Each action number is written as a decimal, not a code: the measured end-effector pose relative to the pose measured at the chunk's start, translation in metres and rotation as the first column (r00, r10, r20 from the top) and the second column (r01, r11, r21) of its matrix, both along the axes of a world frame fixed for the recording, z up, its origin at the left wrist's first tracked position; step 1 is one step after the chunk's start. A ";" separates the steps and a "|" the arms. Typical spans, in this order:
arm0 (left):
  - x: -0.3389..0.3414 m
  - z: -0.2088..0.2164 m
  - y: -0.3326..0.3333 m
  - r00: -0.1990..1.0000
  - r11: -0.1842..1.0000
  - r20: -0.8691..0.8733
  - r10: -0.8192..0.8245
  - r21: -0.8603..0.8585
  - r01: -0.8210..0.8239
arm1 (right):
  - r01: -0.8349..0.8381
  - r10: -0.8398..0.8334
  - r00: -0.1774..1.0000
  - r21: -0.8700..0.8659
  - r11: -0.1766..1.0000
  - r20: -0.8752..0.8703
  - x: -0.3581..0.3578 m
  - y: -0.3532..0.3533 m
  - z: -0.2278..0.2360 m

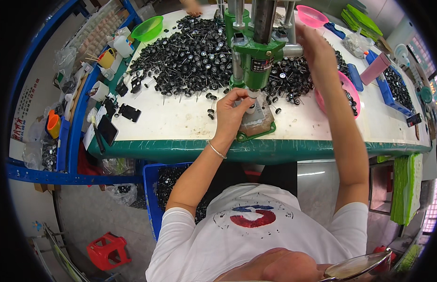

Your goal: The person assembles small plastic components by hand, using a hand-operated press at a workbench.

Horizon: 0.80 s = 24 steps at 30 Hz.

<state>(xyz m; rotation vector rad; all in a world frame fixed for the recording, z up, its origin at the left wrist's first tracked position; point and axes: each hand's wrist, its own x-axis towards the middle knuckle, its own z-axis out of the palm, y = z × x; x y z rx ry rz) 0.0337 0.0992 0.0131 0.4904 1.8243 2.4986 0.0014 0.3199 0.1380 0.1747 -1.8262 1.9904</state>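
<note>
At the base (pixel 259 121) of the green press (pixel 256 81), the step in hand appears to be setting a small pale part (pixel 251 109) beneath the ram; the next move would call for true alignment and fingertips clear of any downstroke. Clock positions are taken from this base, 12 o'clock pointing away from the wearer. Nearest, at 6 o'clock: green edge of the counter (pixel 157 124). At the base: left hand (pixel 230 113), thumb and forefinger pinched on the part, which they largely hide. At 9 o'clock: loose black wheels (pixel 211 113). Between 2 and 3: pink bowl (pixel 321 103) holding wheels. Between 1 and 2: right hand (pixel 317 49), raised beside a metal bar (pixel 292 50); its grip cannot be told. Between 10 and 11: main wheel heap (pixel 190 66). Farthest, at 11: a co-worker's hand (pixel 192 7)
</note>
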 end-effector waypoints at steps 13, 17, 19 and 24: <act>-0.007 0.004 -0.009 0.992 0.995 0.076 -0.101 0.032 0.099 | -0.225 0.208 0.972 -0.181 0.957 -0.107 -0.053 -0.057 0.117; -0.005 0.005 -0.010 0.990 0.994 0.092 -0.110 0.034 0.107 | -0.038 0.008 0.985 -0.172 0.984 -0.173 -0.030 -0.063 0.121; -0.006 0.004 -0.009 0.990 0.993 0.084 -0.117 0.033 0.115 | -0.066 0.029 0.979 -0.182 0.981 -0.200 -0.016 -0.059 0.121; -0.006 0.004 -0.009 0.988 0.993 0.104 -0.114 0.022 0.112 | -0.128 0.055 0.935 -0.188 0.974 -0.351 0.008 -0.057 0.112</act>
